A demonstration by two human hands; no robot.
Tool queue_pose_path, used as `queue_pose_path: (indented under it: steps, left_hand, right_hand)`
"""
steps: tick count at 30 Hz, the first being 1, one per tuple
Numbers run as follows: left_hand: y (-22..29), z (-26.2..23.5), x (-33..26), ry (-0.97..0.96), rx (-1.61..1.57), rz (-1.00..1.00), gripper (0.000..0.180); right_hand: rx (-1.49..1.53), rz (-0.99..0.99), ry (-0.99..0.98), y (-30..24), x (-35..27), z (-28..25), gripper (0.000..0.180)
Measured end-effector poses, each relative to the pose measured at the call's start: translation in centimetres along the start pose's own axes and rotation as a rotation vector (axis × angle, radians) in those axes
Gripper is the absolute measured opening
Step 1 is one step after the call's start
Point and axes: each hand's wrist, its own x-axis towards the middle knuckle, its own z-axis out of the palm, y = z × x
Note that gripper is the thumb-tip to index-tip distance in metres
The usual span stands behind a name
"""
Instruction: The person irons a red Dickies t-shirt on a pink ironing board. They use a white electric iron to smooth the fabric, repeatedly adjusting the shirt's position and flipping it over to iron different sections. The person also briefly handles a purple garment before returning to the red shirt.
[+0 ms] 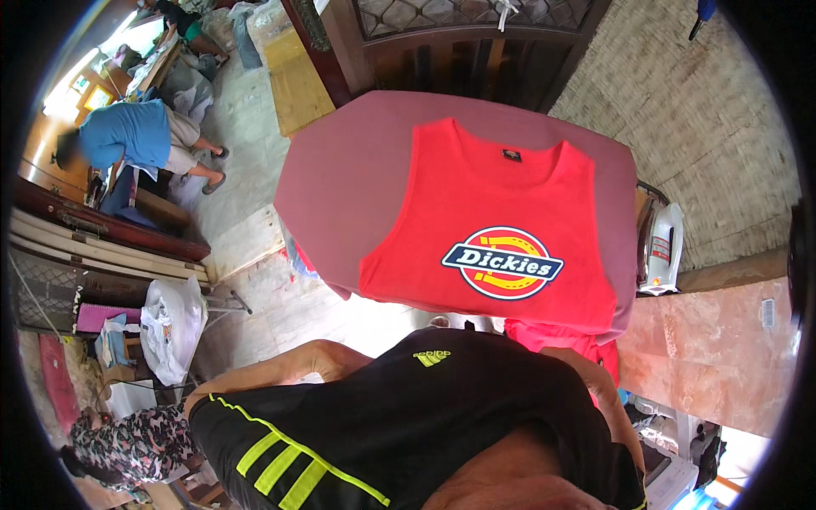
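Note:
A red sleeveless top (484, 195) lies spread over a mauve padded ironing board (327, 200). Its neckline points away from me, and a round yellow, red and navy emblem is on its front. The lower part drops over the near edge, where more red cloth (565, 340) hangs. Both of my forearms bend in toward the near side of the board. My left hand and my right hand are hidden behind my black shirt, so what they touch cannot be seen.
A white iron (667, 251) rests at the board's right end. Dark doors (463, 55) stand beyond it. On the left are a wooden board (297, 81), a white plastic bag (170, 327), a person in a blue shirt (136, 140) and one in patterned clothes (132, 446).

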Motion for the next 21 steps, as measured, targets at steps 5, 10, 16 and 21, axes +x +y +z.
queue_pose_path:
  steps: [5, 10, 16, 21]
  left_hand:
    - [-0.1, 0.2, 0.2, -0.008, -0.013, -0.009, 0.031]
    - [-0.2, -0.2, 0.4, -0.008, 0.017, -0.013, 0.029]
    - [-0.2, -0.5, 0.7, -0.007, 0.035, -0.016, 0.027]
    - [-0.3, -2.6, 1.2, -0.037, 0.074, -0.036, 0.026]
  right_hand:
    - [0.005, -0.010, -0.005, -0.3, 0.2, 0.2, 0.044]
    - [0.007, -0.026, 0.004, -0.9, 1.0, 0.0, 0.044]
    - [-0.017, -0.078, 0.008, -1.7, 1.1, -0.3, 0.044]
    - [-0.099, -0.276, 0.055, -4.6, 0.4, -1.7, 0.044]
